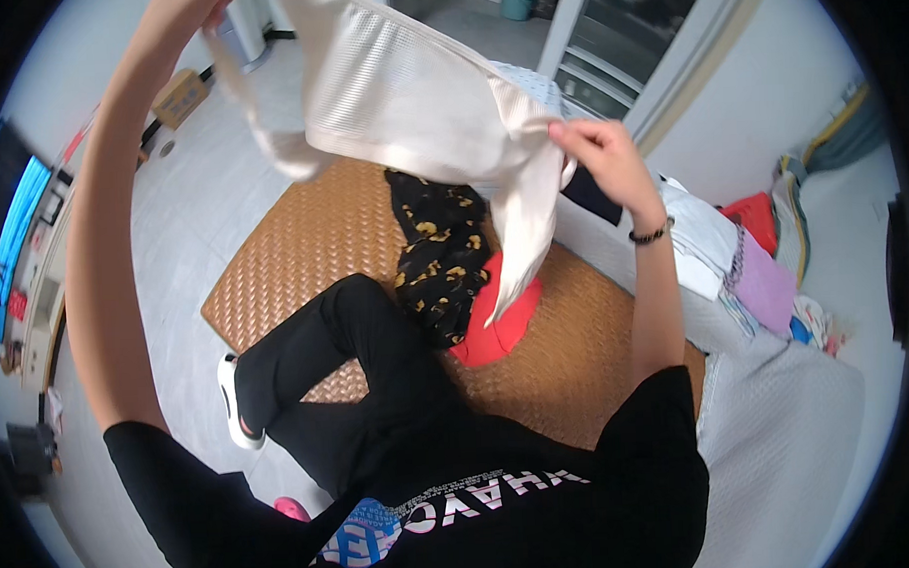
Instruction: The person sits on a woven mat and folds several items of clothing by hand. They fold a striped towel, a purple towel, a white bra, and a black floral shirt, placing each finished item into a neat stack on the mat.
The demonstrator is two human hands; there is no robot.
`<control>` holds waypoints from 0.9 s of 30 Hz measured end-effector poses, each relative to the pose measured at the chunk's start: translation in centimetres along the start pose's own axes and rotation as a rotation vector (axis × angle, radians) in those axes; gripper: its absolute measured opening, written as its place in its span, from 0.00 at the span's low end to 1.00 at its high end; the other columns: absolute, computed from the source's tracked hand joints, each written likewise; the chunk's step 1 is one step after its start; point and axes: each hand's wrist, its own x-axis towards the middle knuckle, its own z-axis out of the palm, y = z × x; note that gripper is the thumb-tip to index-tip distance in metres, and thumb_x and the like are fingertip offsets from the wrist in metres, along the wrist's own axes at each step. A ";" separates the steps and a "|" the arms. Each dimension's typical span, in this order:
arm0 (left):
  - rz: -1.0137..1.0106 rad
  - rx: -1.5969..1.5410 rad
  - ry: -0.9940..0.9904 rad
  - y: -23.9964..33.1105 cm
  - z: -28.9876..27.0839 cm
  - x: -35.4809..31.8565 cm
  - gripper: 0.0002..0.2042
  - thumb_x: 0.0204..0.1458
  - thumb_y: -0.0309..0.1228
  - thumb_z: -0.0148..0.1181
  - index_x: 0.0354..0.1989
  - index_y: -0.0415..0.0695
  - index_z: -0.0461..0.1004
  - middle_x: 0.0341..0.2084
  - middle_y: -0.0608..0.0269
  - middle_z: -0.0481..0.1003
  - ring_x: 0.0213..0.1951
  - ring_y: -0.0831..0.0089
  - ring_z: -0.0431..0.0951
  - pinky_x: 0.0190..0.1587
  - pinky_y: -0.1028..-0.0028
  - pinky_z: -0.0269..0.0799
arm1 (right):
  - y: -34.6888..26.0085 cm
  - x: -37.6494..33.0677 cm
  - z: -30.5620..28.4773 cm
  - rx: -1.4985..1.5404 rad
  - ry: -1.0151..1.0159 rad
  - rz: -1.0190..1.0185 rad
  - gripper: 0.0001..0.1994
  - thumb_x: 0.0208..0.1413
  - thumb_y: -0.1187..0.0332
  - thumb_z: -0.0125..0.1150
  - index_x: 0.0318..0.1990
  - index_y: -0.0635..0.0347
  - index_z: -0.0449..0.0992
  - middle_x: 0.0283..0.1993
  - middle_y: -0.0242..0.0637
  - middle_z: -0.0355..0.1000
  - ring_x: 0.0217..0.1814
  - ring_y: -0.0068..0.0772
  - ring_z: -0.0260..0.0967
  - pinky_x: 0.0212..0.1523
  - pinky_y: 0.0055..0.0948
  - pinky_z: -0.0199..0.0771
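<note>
A cream ribbed knit top [398,96] is stretched out in the air in front of me, its long sleeves hanging down. My left hand [192,5], raised high at the upper left edge and partly cut off, is closed on one end of it. On the other side, my right hand [610,163] pinches the top between thumb and fingers. Below the hanging sleeve lie a black garment with a yellow pattern [438,254] and a red cloth [501,322], both on the brown woven mat [283,235].
Folded clothes, among them a purple one [760,283], are piled on the light-covered sofa [779,413] at my right. A cardboard box [180,98] and a lit television [12,229] stand to the left. A glass sliding door [626,38] is at the back.
</note>
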 end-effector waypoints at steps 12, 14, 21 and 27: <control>0.037 -0.333 -0.234 -13.3 -2.6 1.5 0.10 0.50 0.30 0.62 0.42 0.46 0.75 0.23 0.76 0.70 0.19 0.90 0.58 0.20 0.85 0.51 | -3.5 4.4 -12.2 -0.267 0.032 0.083 0.19 0.53 0.50 0.63 0.20 0.54 0.73 0.15 0.20 0.59 0.17 0.12 0.56 0.19 0.17 0.53; -0.007 -0.298 -0.247 -14.6 -3.4 1.6 0.10 0.50 0.30 0.61 0.41 0.45 0.74 0.22 0.75 0.70 0.18 0.90 0.58 0.19 0.85 0.51 | -4.0 4.5 -13.2 -0.067 -0.010 0.079 0.17 0.53 0.52 0.63 0.21 0.52 0.70 0.16 0.19 0.56 0.16 0.11 0.52 0.18 0.16 0.49; -0.041 -0.210 -0.304 -16.9 -4.3 1.2 0.10 0.50 0.30 0.57 0.41 0.43 0.74 0.24 0.71 0.73 0.18 0.89 0.59 0.19 0.86 0.52 | -3.1 4.7 -15.3 0.354 -0.280 0.026 0.14 0.50 0.60 0.66 0.26 0.51 0.64 0.18 0.17 0.51 0.16 0.09 0.43 0.17 0.15 0.41; -0.054 -0.202 -0.343 -15.7 -3.9 0.7 0.07 0.51 0.32 0.59 0.37 0.46 0.77 0.22 0.73 0.75 0.18 0.89 0.62 0.21 0.85 0.57 | -1.8 4.7 -14.1 0.398 -0.259 0.073 0.14 0.49 0.61 0.67 0.28 0.52 0.65 0.18 0.17 0.53 0.16 0.08 0.44 0.17 0.14 0.41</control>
